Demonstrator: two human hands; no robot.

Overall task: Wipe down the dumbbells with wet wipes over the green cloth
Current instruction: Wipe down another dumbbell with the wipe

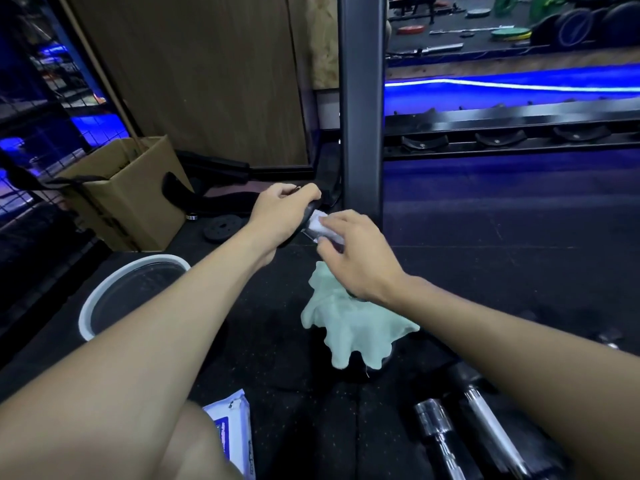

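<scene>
At far left on the floor stands a box (131,195), then a bucket (104,296). The left hand (280,216) grips the dumbbell (304,220) by its end; the right hand (353,254) pinches a wipe (320,225) against it, above the cloth (349,327).

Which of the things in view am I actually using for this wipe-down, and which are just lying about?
In use: dumbbell gripped by left hand; wet wipe under right hand; green cloth; wipes pack.
Lying about: cardboard box; white bucket; weight plate.
</scene>
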